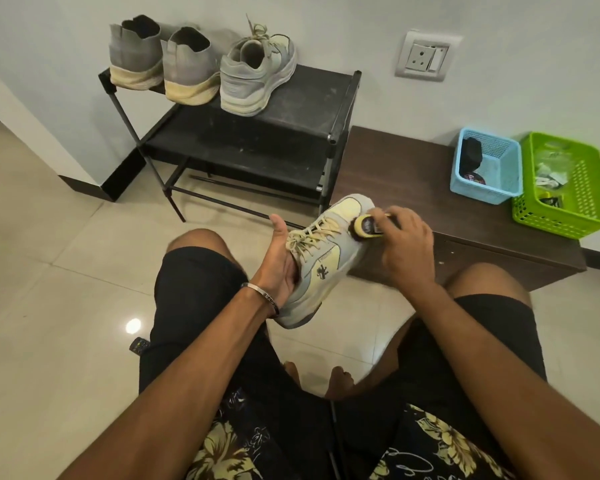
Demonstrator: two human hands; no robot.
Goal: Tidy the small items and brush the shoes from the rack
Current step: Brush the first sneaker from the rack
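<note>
A grey and pale yellow sneaker (326, 258) is held up between my knees, toe pointing away. My left hand (279, 258) grips it from the left side, fingers tucked into the opening, thumb up beside the laces. My right hand (404, 242) grips a yellow-backed shoe brush (368, 227) whose dark bristles press on the toe side of the sneaker. The matching sneaker (257, 72) and a pair of grey slip-on shoes (163, 60) stand on top of the black shoe rack (312, 98).
A low dark wooden bench (413, 174) stands right of the rack, carrying a blue basket (487, 168) with dark items and a green basket (568, 185) with small items. A wall socket (426, 57) is above. A remote (139, 346) lies on the tiled floor by my left thigh.
</note>
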